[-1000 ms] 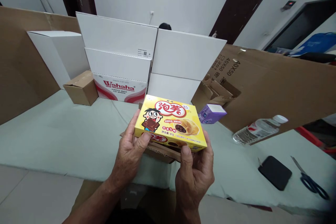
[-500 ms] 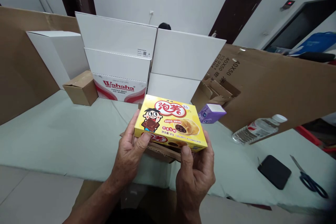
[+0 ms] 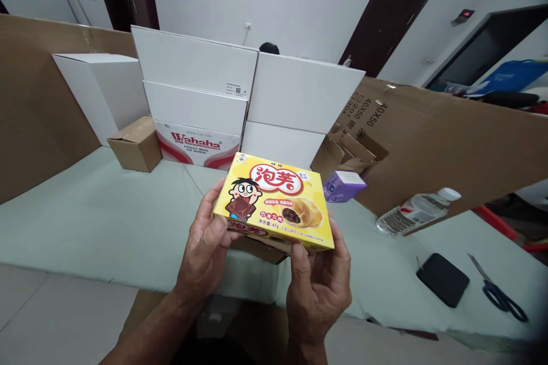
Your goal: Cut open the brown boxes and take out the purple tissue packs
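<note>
Both hands hold up a yellow cream puff box (image 3: 274, 199), its printed front tilted toward me. A cartoon child with chocolate and a filled puff are pictured on it. My left hand (image 3: 205, 245) grips the left end, thumb on the lower left corner. At the right end, my right hand (image 3: 319, 279) has its thumb at the bottom edge and its fingers behind. Beneath the box, partly hidden by it, lies a brown cardboard piece or carton (image 3: 261, 250) on the green-covered table (image 3: 85, 222).
Behind stand a white Wahaha carton (image 3: 192, 142) with raised flaps and a small brown box (image 3: 136, 145). To the right are a purple box (image 3: 345, 186), a water bottle (image 3: 417, 214) lying tilted, a black pouch (image 3: 443, 279) and scissors (image 3: 499, 291). Cardboard panels (image 3: 462, 148) wall the table.
The yellow box has shifted slightly left and its front faces me more squarely. My left thumb has moved left to the box's corner. The camera view has shifted a little.
</note>
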A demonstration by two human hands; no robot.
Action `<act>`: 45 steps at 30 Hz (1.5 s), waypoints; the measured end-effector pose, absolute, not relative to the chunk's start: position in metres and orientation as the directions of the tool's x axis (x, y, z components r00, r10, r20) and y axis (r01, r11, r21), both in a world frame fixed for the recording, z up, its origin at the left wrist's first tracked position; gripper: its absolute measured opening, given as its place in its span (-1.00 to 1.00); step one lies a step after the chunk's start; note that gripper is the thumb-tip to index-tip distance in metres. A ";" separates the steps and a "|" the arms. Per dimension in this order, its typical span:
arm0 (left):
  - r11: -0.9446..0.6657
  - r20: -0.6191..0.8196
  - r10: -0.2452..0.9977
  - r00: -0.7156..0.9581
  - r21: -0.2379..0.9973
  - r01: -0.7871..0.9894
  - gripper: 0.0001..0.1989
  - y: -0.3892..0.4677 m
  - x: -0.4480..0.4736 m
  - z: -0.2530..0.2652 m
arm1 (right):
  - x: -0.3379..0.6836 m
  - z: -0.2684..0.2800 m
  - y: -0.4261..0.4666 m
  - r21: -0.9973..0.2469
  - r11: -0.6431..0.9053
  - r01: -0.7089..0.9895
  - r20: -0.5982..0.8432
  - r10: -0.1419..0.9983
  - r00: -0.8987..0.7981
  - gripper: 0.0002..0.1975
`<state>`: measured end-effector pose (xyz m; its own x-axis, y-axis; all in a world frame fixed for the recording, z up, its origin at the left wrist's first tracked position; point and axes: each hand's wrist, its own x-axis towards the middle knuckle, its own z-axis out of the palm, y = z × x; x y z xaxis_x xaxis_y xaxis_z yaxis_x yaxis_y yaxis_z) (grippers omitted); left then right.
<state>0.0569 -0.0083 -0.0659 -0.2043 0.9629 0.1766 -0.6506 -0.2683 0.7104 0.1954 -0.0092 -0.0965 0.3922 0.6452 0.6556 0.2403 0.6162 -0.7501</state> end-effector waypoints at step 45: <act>-0.267 0.008 0.890 -0.456 0.819 -0.508 -0.71 0.003 -0.022 -0.077 | 0.436 -0.137 -0.018 -0.446 -0.143 0.884 0.775 0.432 0.461 -0.53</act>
